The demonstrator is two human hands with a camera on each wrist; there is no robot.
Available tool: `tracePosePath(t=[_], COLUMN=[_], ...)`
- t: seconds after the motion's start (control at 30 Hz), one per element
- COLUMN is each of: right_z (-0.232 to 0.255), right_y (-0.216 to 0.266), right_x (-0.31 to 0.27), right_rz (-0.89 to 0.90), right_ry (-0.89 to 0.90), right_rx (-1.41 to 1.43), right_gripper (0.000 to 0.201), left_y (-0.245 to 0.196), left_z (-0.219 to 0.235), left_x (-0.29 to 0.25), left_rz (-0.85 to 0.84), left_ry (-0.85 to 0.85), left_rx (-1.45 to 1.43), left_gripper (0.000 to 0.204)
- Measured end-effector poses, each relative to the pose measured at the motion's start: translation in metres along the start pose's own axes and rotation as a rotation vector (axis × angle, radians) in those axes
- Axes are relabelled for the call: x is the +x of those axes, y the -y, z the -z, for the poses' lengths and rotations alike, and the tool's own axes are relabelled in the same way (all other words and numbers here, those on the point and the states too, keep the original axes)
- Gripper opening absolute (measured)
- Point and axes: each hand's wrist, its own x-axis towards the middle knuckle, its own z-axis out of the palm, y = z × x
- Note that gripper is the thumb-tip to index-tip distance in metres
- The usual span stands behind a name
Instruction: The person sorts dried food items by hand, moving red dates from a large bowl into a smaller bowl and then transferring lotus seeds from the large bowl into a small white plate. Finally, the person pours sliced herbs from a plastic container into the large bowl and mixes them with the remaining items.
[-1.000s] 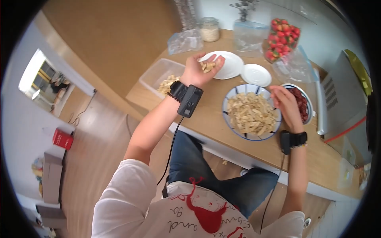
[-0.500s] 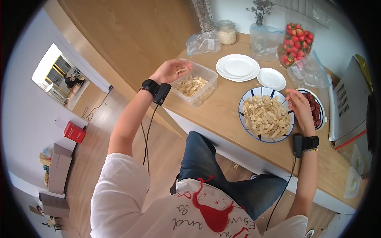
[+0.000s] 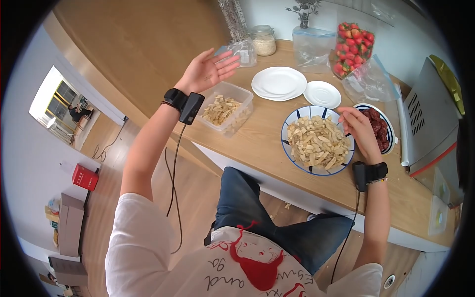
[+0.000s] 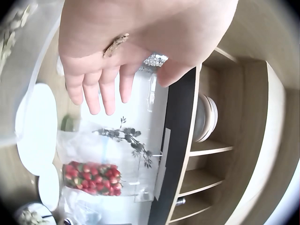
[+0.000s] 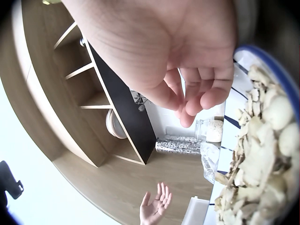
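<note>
My left hand (image 3: 208,72) is held palm up above the back of a clear plastic container (image 3: 249,101) with pale dried slices (image 3: 220,110) inside. Its fingers are straight, and one small brown fragment (image 4: 116,45) lies on the palm in the left wrist view. Over the right rim of a blue-and-white bowl (image 3: 284,136) heaped with more pale slices (image 3: 317,142) is my right hand (image 3: 360,131). Its fingers hang loosely curled, with nothing visible between them in the right wrist view. Beside it, partly covered by the hand, a smaller bowl holds dark red dried fruit (image 3: 380,132).
White plates (image 3: 278,82) and a small saucer (image 3: 322,94) lie behind the bowl. Farther back are a glass jar (image 3: 263,40), plastic bags (image 3: 312,47) and a bag of strawberries (image 3: 352,49). A grey appliance (image 3: 429,119) stands at the right.
My left hand, earlier cupping slices near the plates, has moved left past the container and opened flat; the slices have left its palm. My right hand has stayed beside the bowl.
</note>
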Motion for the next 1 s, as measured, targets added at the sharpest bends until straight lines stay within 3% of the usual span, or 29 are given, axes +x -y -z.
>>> tracePosePath(t=[0.07, 0.27, 0.47, 0.57, 0.77, 0.9, 1.0], right_z=[0.001, -0.001, 0.001, 0.000, 0.001, 0.001, 0.002], right_y=[-0.002, 0.000, -0.001, -0.002, -0.003, -0.003, -0.004], right_x=[0.001, 0.000, 0.001, 0.001, 0.002, 0.002, 0.001], right_rz=[0.006, 0.008, 0.015, 0.029, 0.027, 0.015, 0.039], right_ry=[0.001, -0.016, -0.011, -0.010, -0.016, -0.023, -0.005], right_rx=[-0.005, -0.028, -0.049, -0.068, -0.092, -0.118, -0.113], right_gripper=[0.023, 0.024, 0.024, 0.024, 0.024, 0.024, 0.025], left_y=[0.005, 0.030, 0.042, 0.032, 0.013, 0.013, 0.023], left_z=[-0.011, -0.032, -0.044, -0.034, 0.011, 0.021, 0.006], left_x=[0.002, 0.013, 0.025, 0.019, -0.009, -0.024, -0.021], left_rz=[0.004, -0.044, 0.046, 0.123, -0.050, -0.019, -0.032], left_ry=[0.090, 0.104, 0.200, 0.100, -0.126, -0.227, -0.164], left_rx=[-0.135, -0.330, -0.438, 0.039, 0.661, 0.804, 0.913], left_gripper=[0.052, 0.050, 0.053, 0.053, 0.052, 0.051, 0.046])
